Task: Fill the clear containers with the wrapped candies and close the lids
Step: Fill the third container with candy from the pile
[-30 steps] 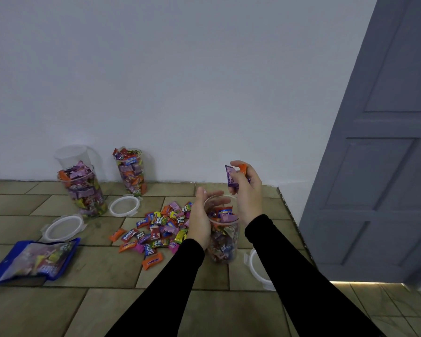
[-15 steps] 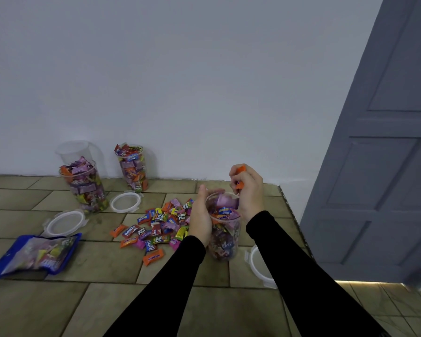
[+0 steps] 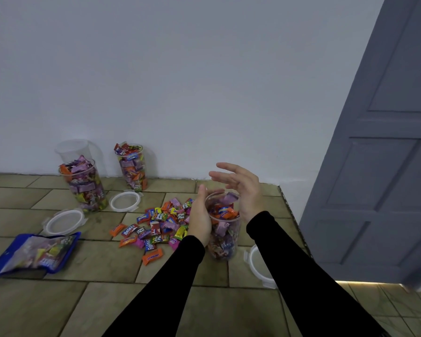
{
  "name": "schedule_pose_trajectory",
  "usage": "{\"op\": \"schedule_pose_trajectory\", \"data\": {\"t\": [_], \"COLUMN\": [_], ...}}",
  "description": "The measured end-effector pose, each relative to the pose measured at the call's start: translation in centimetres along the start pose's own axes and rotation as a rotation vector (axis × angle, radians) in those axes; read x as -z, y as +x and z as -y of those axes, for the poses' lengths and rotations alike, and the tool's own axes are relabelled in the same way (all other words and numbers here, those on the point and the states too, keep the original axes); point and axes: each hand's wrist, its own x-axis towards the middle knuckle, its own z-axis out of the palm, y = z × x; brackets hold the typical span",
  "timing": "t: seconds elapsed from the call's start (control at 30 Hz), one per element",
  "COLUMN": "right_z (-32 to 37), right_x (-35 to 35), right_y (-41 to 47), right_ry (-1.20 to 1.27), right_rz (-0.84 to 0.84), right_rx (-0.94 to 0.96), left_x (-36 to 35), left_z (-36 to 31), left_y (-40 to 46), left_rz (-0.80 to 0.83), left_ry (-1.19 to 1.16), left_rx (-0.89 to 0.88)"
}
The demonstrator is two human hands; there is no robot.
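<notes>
A clear container (image 3: 223,235), nearly full of wrapped candies, stands on the tiled floor in front of me. My left hand (image 3: 199,218) grips its left side. Just above and to the right of its rim hovers my right hand (image 3: 241,188), fingers spread and holding nothing. A pile of loose wrapped candies (image 3: 156,224) lies to the left of the container. Its white-rimmed lid (image 3: 259,266) lies on the floor to the right, partly hidden by my right sleeve.
Two filled, lidless containers (image 3: 85,186) (image 3: 133,166) stand by the wall, with an empty one (image 3: 73,149) behind the left one. Two lids (image 3: 125,200) (image 3: 63,221) lie near them. A blue candy bag (image 3: 35,252) lies at the left. A grey door (image 3: 379,166) stands at the right.
My right hand held a purple and an orange candy above the container; both have dropped in and the hand has opened with its fingers spread. The left hand kept its grip.
</notes>
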Motion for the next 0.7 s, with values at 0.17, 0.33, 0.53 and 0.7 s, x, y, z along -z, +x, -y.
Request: {"op": "schedule_pose_trajectory", "data": {"t": [0.17,0.33,0.53,0.7], "right_z": [0.0,0.9,-0.5,-4.8], "right_x": [0.0,0.2,2.1,3.7], "right_y": [0.5,1.9,4.1,4.7], "right_ry": [-0.035,-0.055,-0.136,-0.055], "right_rz": [-0.024,-0.16,-0.166,-0.25], "right_rx": [-0.016,-0.076,-0.186,-0.335], "left_x": [0.0,0.5,2.4,4.6], "left_z": [-0.1,-0.4,-0.9,0.4], "left_y": [0.1,0.0,0.8,2.0], "left_rz": [0.034,0.107,-0.011,-0.054], "left_ry": [0.04,0.101,0.303,0.566], "left_rx": [0.007,0.039,-0.044,-0.014]}}
